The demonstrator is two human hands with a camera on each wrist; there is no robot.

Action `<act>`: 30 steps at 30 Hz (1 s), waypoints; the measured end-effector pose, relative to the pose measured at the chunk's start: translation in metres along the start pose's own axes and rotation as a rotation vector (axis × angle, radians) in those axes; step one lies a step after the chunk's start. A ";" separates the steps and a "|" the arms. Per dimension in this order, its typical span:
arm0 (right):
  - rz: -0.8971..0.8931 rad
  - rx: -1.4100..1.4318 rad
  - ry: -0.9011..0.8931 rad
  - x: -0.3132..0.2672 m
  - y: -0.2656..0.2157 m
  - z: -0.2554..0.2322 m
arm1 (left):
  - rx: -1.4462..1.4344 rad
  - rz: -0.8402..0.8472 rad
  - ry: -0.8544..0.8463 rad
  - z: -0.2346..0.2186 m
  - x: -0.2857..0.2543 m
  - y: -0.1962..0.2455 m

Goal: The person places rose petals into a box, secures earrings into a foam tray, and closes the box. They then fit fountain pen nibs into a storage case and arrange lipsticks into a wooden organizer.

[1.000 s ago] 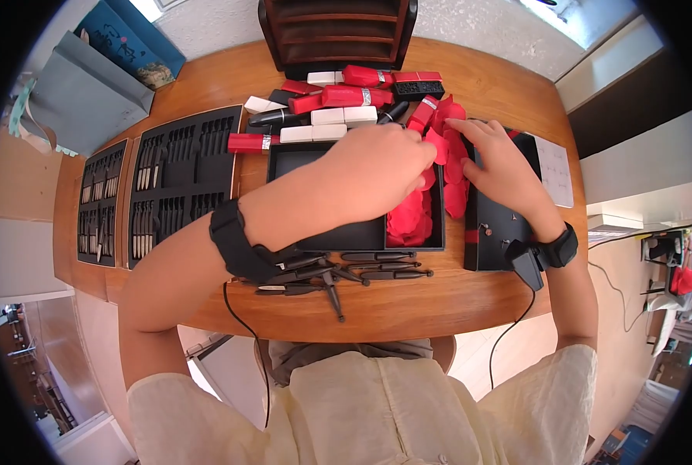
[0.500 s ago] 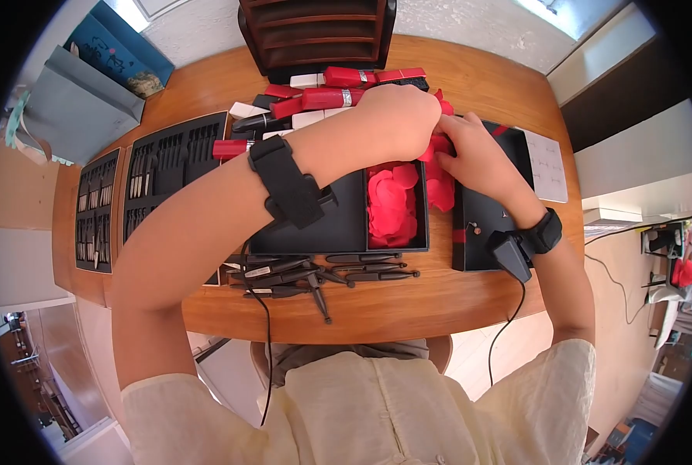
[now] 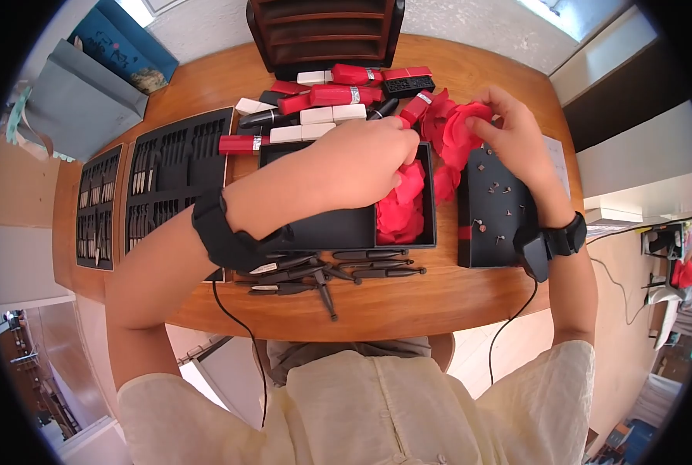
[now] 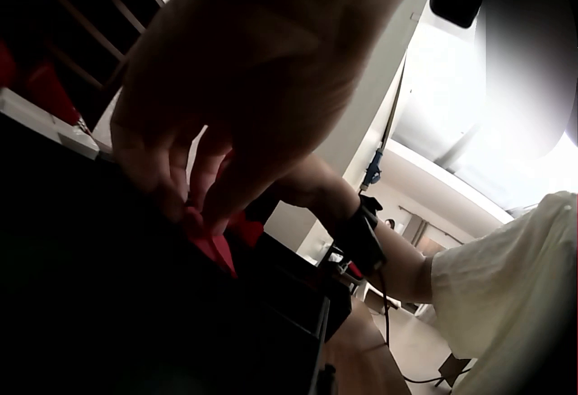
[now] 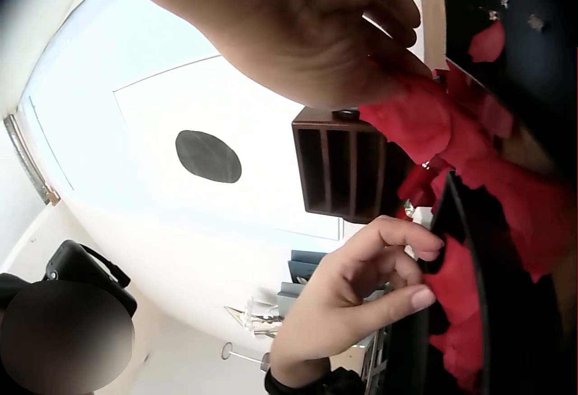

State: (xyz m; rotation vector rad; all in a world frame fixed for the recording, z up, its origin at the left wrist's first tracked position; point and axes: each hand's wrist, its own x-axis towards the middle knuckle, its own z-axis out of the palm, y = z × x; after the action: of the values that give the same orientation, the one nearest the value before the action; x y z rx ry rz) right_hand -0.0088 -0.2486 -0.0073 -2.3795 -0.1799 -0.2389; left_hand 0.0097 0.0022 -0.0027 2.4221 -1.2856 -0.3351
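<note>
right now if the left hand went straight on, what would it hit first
Most likely the red petals in the black box; the left hand looks close to them, contact unclear.

The person wears a pale cream shirt (image 3: pixel 353 411), lightly creased, with a vertical placket down the front. Its loose short left sleeve (image 3: pixel 175 415) and right sleeve (image 3: pixel 543 395) end above the elbows. Each wrist bears a broad black strap, the left strap (image 3: pixel 210 225) and the right strap (image 3: pixel 569 235), the latter with a blocky black camera housing (image 3: pixel 533 258). Thin black cables (image 3: pixel 239 322) trail from both. The left hand (image 3: pixel 381 155) and right hand (image 3: pixel 519 143) are bare.
</note>
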 end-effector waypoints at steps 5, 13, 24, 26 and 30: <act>0.029 0.024 -0.008 0.003 -0.026 -0.017 | -0.059 -0.044 -0.159 -0.007 -0.001 0.008; -0.131 0.110 -0.131 -0.005 -0.055 -0.003 | 0.207 0.151 -0.074 -0.004 -0.012 -0.008; -0.396 -0.186 -0.106 -0.024 -0.055 0.053 | 0.022 -0.047 -0.055 -0.031 -0.027 -0.012; -0.429 -0.268 -0.076 -0.028 -0.063 0.044 | 0.036 -0.057 -0.026 -0.031 -0.033 -0.009; -0.605 -0.329 -0.211 -0.038 -0.065 0.032 | 0.049 -0.065 0.007 -0.036 -0.037 -0.009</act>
State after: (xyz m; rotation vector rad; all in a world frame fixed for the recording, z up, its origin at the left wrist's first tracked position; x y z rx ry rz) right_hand -0.0549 -0.1818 0.0043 -2.6122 -1.0344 -0.3156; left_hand 0.0094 0.0459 0.0266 2.5083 -1.2277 -0.3163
